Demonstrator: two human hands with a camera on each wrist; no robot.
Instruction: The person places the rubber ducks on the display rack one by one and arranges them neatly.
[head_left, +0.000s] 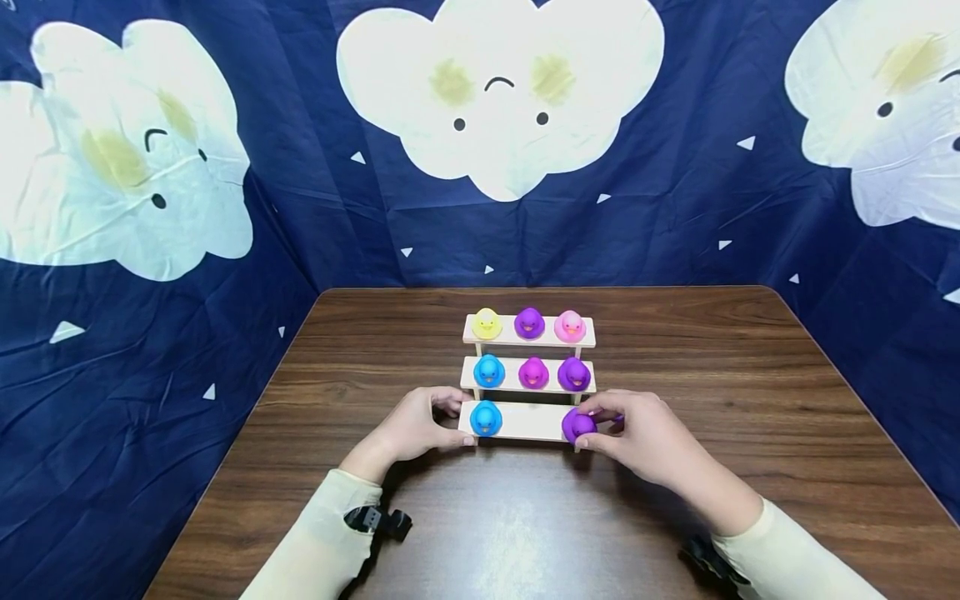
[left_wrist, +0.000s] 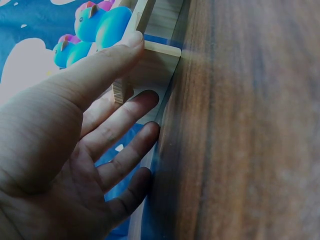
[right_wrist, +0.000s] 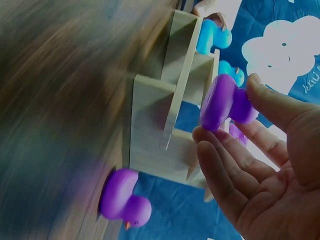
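A small three-step wooden shelf [head_left: 525,422] stands on the table with rubber ducks on its steps. My left hand [head_left: 416,425] grips the left end of the lowest step, thumb at its front edge and index finger behind; the other fingers spread loosely. Beside that thumb sits a blue duck [head_left: 486,419]. At the right end of the same step, my right hand [head_left: 645,433] pinches a purple duck [right_wrist: 220,102] between thumb and fingertips. Another purple duck [right_wrist: 122,197] lies on the table right of the shelf, mostly hidden behind the right hand in the head view.
The middle step carries a blue duck [head_left: 489,372], a magenta duck [head_left: 533,373] and a purple one. On the top step are a yellow duck [head_left: 487,324], a purple one and a pink duck [head_left: 570,327]. Dark blue cloud-print cloth [head_left: 525,242] hangs round the brown table [head_left: 337,350].
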